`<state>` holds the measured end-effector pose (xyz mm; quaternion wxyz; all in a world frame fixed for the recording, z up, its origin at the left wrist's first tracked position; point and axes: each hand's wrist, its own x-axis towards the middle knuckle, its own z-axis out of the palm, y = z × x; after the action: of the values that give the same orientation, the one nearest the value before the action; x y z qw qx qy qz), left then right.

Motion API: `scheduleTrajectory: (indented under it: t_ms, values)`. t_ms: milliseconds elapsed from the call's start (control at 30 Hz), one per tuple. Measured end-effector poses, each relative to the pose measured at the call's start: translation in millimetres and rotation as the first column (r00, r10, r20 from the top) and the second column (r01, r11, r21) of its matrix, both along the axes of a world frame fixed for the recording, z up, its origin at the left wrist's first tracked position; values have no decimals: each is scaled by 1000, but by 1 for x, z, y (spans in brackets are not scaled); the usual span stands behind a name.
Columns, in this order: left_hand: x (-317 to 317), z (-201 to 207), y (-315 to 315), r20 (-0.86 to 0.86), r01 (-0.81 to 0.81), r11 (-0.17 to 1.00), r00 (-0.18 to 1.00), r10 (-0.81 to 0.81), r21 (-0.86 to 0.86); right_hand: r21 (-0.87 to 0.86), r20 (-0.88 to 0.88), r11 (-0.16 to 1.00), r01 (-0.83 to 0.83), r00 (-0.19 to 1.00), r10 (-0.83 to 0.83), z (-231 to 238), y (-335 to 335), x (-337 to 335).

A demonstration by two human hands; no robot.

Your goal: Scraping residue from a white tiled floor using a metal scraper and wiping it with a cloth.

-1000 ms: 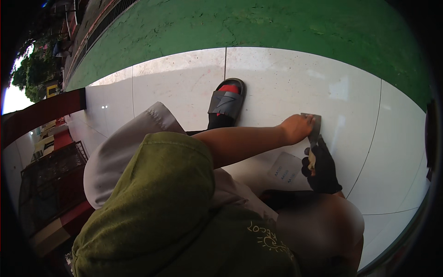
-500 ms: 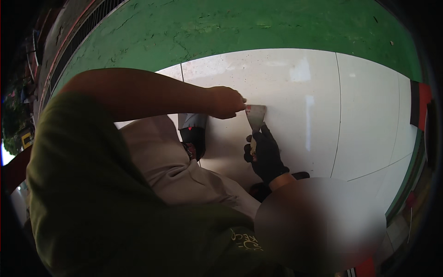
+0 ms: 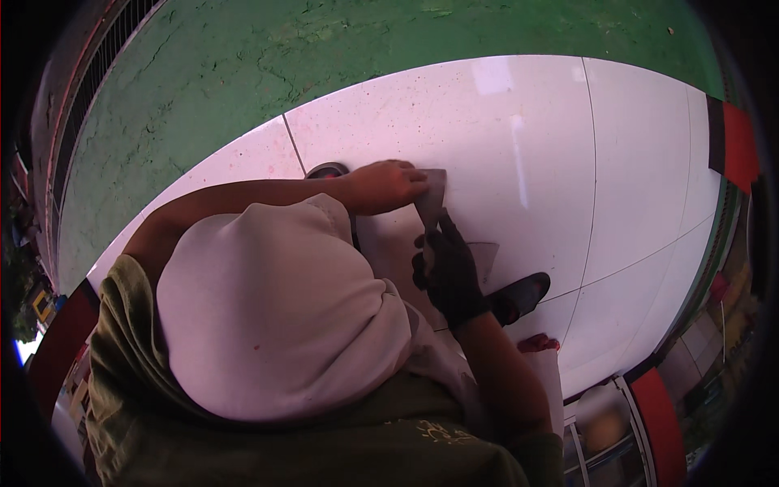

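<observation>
Scraper (image 3: 436, 195) sits over the middle of the white tiled floor (image 3: 552, 105), inward from the curved edge where the tiles meet a strip of green ground (image 3: 243, 81). Near that edge, small dark specks dot the tiles. Close around the tool, a thin pale sheet (image 3: 484, 258) lies on the floor behind the gloved hand, which hides part of it. A dark shoe (image 3: 523, 297) rests just beyond the right wrist, and a second dark shoe (image 3: 328, 170) shows behind the left forearm. Light trousers (image 3: 268, 308) over a raised knee block much of the floor on the near side. By the floor's right edge stands a red and black block (image 3: 737, 146); at its near edge is a metal-framed case (image 3: 613, 442).

The blade is flat, dull grey and flared, wide at the end towards the green strip and narrowing to the handle, which the fingers mostly cover. The right hand (image 3: 449, 272), in a black glove, is closed around that handle. The bare left hand (image 3: 385, 187) has its fingertips at the blade's left edge; whether they pinch it or merely touch, I cannot tell.
</observation>
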<state>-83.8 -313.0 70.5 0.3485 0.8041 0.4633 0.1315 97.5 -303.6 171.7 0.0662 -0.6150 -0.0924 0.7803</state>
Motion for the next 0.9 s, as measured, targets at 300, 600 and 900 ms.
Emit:
scheduleTrajectory:
  t_ms: [300,600,900]
  values:
    - [5,-21,14,-27,-3,980,1000,9,201,189,37,982,17,999,-25,-7,7,-14]
    - [16,-25,48,-135,-46,981,988,72,190,151,10,982,111,993,-114,-7,40,-25]
    - [13,-27,57,-44,-106,968,992,119,229,137,24,981,137,990,-142,-10,40,-18]
